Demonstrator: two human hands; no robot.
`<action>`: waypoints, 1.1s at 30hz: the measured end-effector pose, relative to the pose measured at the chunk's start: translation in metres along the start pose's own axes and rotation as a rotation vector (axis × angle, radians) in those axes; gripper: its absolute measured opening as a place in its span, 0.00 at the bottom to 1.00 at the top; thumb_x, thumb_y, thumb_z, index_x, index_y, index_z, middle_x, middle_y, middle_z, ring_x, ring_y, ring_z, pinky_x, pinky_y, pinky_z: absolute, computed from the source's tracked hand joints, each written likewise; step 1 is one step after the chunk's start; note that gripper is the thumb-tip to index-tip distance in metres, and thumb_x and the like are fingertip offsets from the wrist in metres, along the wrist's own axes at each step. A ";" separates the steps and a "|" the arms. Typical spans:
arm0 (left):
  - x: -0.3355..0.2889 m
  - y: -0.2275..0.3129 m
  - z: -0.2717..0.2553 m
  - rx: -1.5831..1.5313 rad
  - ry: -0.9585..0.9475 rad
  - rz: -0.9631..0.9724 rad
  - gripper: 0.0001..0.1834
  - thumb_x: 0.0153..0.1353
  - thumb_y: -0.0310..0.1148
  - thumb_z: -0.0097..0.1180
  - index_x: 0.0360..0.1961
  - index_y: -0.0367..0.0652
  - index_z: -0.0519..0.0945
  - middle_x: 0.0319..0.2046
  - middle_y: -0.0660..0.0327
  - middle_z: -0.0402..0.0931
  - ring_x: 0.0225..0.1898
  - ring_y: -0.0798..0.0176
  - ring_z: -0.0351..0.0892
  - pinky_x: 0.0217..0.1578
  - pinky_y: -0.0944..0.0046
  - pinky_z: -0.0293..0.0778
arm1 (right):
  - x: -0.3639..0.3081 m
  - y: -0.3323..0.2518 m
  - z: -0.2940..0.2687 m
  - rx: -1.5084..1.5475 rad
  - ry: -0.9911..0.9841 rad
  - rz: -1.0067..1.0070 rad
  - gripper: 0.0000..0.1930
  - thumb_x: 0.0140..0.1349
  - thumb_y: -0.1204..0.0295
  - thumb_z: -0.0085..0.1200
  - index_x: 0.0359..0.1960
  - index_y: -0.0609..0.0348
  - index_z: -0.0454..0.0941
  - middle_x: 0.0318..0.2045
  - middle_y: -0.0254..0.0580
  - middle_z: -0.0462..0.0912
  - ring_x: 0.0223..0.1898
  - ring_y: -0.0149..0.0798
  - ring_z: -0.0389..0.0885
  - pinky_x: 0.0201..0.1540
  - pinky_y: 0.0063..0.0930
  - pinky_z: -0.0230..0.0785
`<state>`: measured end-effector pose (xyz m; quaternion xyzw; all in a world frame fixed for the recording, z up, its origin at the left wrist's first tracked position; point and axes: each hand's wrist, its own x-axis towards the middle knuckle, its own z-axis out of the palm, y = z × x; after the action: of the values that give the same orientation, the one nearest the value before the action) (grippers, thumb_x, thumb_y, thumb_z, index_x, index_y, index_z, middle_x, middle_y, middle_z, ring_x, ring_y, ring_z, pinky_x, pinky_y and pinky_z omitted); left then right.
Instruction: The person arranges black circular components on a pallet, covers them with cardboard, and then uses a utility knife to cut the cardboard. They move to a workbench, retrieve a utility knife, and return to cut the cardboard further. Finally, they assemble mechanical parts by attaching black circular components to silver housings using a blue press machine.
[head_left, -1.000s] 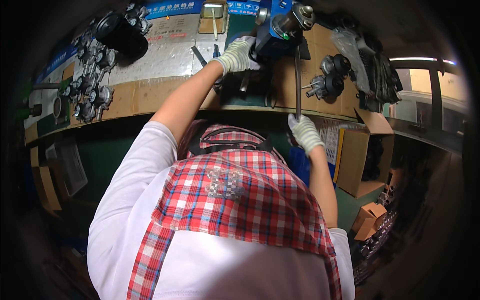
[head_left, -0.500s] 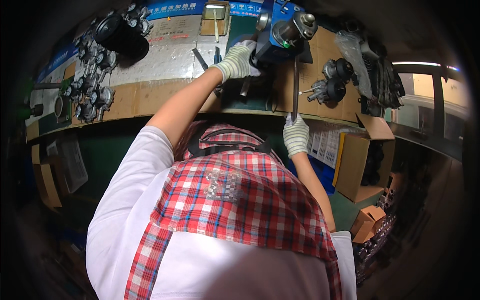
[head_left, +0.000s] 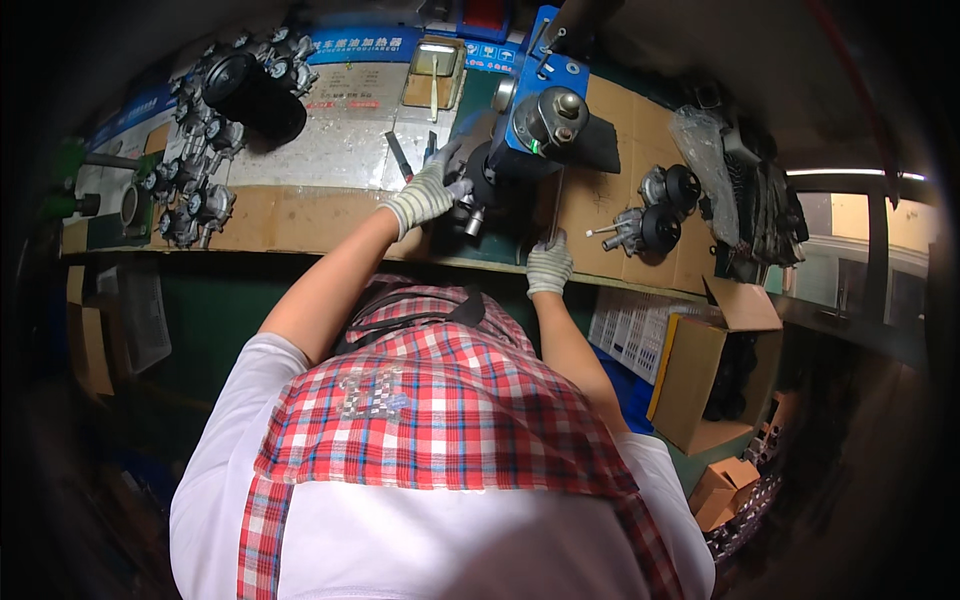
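A workshop bench [head_left: 300, 215], topped with cardboard and a metal sheet, runs across the upper frame and bends with the lens. A blue press [head_left: 545, 95] stands at its centre rear.

Lever: a thin dark lever [head_left: 556, 205] hangs from the press. Its long axis runs near vertical in the frame, lower end pointing toward the person. The upper end disappears behind the press body.

Workpiece: a dark metal part [head_left: 478, 190] sits under the press head, just left of the lever. Its shape and heading cannot be made out; the glove and press cover most of it.

Hands: both wear white knit gloves. The left hand [head_left: 425, 195] reaches forward on a nearly straight arm, fingers curled around the part. The right hand [head_left: 548, 265] is raised on a bent arm, close to the bench edge, fingers closed around the lower end of the lever.

Surroundings: a cluster of similar castings [head_left: 190, 185] lies at the left of the bench, with a black cylinder [head_left: 255, 95] behind it. Two more castings [head_left: 650, 210] lie right of the press. A cardboard box [head_left: 700, 380] sits below the bench at right. The checked apron [head_left: 440, 410] fills the lower frame and hides the person's lap and the floor.
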<state>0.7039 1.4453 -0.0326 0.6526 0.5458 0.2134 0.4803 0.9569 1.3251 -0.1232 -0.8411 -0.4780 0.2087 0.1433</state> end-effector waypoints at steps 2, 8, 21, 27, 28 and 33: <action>-0.006 0.014 -0.003 -0.330 0.000 -0.227 0.42 0.64 0.45 0.61 0.73 0.38 0.57 0.66 0.41 0.64 0.68 0.47 0.63 0.67 0.56 0.61 | -0.004 -0.008 -0.009 0.020 -0.017 -0.003 0.16 0.67 0.61 0.48 0.53 0.52 0.71 0.30 0.56 0.84 0.34 0.63 0.83 0.39 0.57 0.73; 0.024 0.004 0.027 -0.474 -0.013 -0.326 0.39 0.65 0.51 0.57 0.69 0.36 0.63 0.61 0.48 0.71 0.61 0.52 0.70 0.61 0.59 0.67 | -0.030 -0.014 -0.059 0.155 -0.156 -0.013 0.19 0.69 0.54 0.47 0.45 0.58 0.78 0.32 0.58 0.83 0.38 0.61 0.82 0.42 0.51 0.72; -0.021 0.038 0.005 -0.521 0.287 -0.457 0.42 0.54 0.50 0.68 0.58 0.26 0.68 0.48 0.44 0.78 0.47 0.53 0.81 0.46 0.57 0.80 | -0.099 -0.035 -0.234 1.285 -0.830 0.119 0.50 0.64 0.39 0.53 0.72 0.69 0.50 0.35 0.50 0.81 0.27 0.35 0.82 0.26 0.24 0.78; -0.092 0.048 -0.052 -0.431 0.312 -0.181 0.38 0.57 0.45 0.70 0.57 0.30 0.67 0.46 0.49 0.78 0.45 0.58 0.79 0.48 0.60 0.77 | -0.090 -0.176 -0.135 1.092 -0.700 0.221 0.44 0.65 0.47 0.59 0.73 0.58 0.53 0.50 0.47 0.78 0.41 0.38 0.82 0.38 0.33 0.81; -0.101 0.050 -0.063 -0.373 0.276 -0.111 0.38 0.56 0.44 0.70 0.59 0.31 0.66 0.48 0.49 0.77 0.48 0.58 0.78 0.52 0.60 0.75 | -0.089 -0.199 -0.129 1.095 -0.682 0.218 0.44 0.63 0.47 0.61 0.73 0.57 0.54 0.50 0.45 0.78 0.41 0.38 0.82 0.38 0.34 0.81; -0.136 0.055 -0.116 -0.182 0.193 0.266 0.35 0.61 0.42 0.65 0.63 0.39 0.64 0.57 0.50 0.69 0.57 0.57 0.71 0.57 0.58 0.71 | -0.082 -0.237 -0.101 1.169 -0.585 -0.219 0.39 0.51 0.61 0.76 0.58 0.70 0.69 0.49 0.47 0.81 0.50 0.38 0.80 0.55 0.29 0.73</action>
<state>0.5962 1.3696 0.0996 0.6493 0.4768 0.3852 0.4503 0.7922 1.3690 0.0865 -0.4801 -0.3880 0.6378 0.4606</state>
